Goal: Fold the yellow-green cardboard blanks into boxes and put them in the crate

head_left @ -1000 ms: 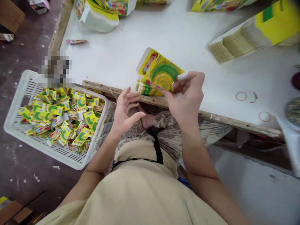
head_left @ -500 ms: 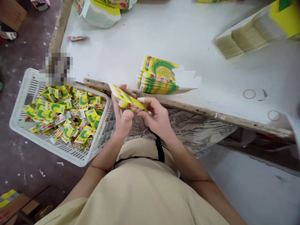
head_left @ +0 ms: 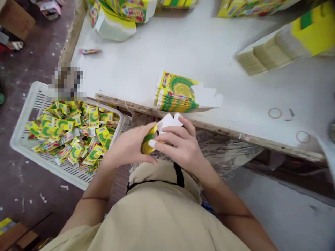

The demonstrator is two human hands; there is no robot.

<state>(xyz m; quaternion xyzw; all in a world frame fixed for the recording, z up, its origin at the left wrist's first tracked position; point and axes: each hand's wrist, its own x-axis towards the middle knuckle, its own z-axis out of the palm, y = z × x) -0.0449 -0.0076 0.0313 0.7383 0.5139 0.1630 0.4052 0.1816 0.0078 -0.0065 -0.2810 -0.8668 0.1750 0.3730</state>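
Observation:
Over the gap between my body and the table edge, both hands are on a small yellow and green printed carton (head_left: 148, 142). My left hand (head_left: 128, 144) is curved around its left side, thumb stretched along below and the fingertips partly hidden. My right hand (head_left: 180, 144) has its fingers at the carton's right end, where white cardboard flaps (head_left: 166, 120) stick up. Just beyond my hands lies a stack of flat cartons (head_left: 180, 92) of the same print, white flaps pointing right.
A white plastic basket (head_left: 19, 134) full of small yellow cartons (head_left: 74, 150) stands left of me. On the white table (head_left: 199, 45) are bundled flat cartons (head_left: 269, 52), rubber bands (head_left: 275, 113) and larger printed boxes (head_left: 115, 29). The table has a wooden edge (head_left: 217, 127).
The carton has been turned, so its white flaps now face up and right. My left hand has swung round its left side, and my right hand has moved onto the flap end.

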